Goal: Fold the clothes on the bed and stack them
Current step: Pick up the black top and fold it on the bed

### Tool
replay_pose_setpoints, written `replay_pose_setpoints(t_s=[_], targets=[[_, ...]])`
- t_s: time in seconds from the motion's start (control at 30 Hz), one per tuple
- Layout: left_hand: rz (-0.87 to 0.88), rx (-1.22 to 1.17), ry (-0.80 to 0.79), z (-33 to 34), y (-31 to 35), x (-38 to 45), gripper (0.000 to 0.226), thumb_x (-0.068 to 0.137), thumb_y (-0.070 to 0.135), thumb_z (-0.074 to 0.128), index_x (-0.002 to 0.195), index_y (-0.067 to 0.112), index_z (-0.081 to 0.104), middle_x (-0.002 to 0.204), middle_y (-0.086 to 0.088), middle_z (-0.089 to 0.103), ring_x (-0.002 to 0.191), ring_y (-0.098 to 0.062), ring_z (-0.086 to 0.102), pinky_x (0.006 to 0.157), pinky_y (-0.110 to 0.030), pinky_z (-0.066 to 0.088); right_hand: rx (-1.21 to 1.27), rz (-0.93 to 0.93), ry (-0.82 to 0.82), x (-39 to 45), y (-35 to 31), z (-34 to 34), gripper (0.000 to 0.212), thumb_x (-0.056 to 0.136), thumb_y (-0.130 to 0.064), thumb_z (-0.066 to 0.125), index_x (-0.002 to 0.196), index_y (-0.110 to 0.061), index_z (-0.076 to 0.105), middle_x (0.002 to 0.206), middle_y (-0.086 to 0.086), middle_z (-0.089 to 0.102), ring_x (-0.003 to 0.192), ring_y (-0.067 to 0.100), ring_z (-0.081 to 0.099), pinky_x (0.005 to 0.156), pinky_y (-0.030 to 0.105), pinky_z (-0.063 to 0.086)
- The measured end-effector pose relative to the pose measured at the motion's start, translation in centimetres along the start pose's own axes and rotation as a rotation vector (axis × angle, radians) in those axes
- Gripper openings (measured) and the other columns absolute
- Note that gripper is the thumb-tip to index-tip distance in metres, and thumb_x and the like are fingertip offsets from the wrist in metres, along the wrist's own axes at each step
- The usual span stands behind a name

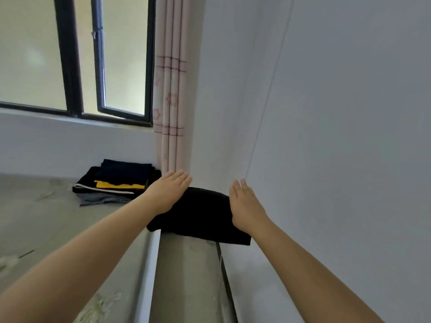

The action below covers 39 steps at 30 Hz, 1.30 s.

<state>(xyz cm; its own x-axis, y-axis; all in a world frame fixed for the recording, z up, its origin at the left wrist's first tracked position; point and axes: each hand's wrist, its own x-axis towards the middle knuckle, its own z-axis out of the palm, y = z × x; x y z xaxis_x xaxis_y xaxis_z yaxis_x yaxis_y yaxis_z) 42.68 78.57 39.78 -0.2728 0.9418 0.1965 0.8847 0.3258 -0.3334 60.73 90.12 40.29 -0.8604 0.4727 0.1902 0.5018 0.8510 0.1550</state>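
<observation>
A folded black garment (200,215) lies between my two hands, near the bed's right edge by the wall. My left hand (168,194) has straight fingers and rests flat on the garment's left side. Along its right side, my right hand (245,206) also lies flat with fingers straight. Further back on the bed, a stack of folded clothes (114,183) holds dark pieces, one with yellow and white stripes, and a grey piece at the bottom.
The grey bed cover (46,217) spreads to the left. A white wall (338,136) runs close along the right. A pink patterned curtain (171,101) hangs in the corner beside a dark-framed window (100,66).
</observation>
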Motion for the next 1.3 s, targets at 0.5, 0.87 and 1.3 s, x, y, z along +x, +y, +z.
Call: replay_pose_setpoints(t_s=[0.5,0.87,1.3], targets=[[-0.270,0.064,-0.343,13.5,-10.4,12.0,0.071,0.090,-0.002,0.039,0.145,0.006,-0.005,0.155,-0.010,-0.005,0.142,-0.022,-0.008,0.114,-0.032,-0.005,0.292,-0.351,-0.098,25.6,-0.1,14.5,0.073,0.089,-0.001,0.044,0.144,0.001,-0.003,0.153,0.018,-0.007,0.142,0.029,-0.008,0.116,0.036,-0.001],[-0.500,-0.033,-0.507,25.8,-19.2,26.7,0.069,0.091,-0.001,0.037,0.145,0.006,-0.005,0.155,-0.009,-0.003,0.143,-0.021,-0.004,0.114,-0.030,-0.003,0.350,-0.523,-0.225,49.3,0.3,24.0,0.067,0.089,-0.002,0.045,0.145,-0.001,0.007,0.154,0.015,0.004,0.143,0.027,0.001,0.117,0.040,0.012],[-0.576,-0.059,-0.504,39.7,-42.6,37.8,0.066,0.092,0.000,0.037,0.146,0.005,-0.001,0.155,-0.009,0.001,0.143,-0.021,-0.001,0.114,-0.030,0.000,0.283,-0.586,-0.281,75.9,-11.1,29.8,0.063,0.093,-0.006,0.041,0.144,0.003,0.005,0.153,0.018,0.006,0.143,0.027,0.003,0.115,0.032,0.008]])
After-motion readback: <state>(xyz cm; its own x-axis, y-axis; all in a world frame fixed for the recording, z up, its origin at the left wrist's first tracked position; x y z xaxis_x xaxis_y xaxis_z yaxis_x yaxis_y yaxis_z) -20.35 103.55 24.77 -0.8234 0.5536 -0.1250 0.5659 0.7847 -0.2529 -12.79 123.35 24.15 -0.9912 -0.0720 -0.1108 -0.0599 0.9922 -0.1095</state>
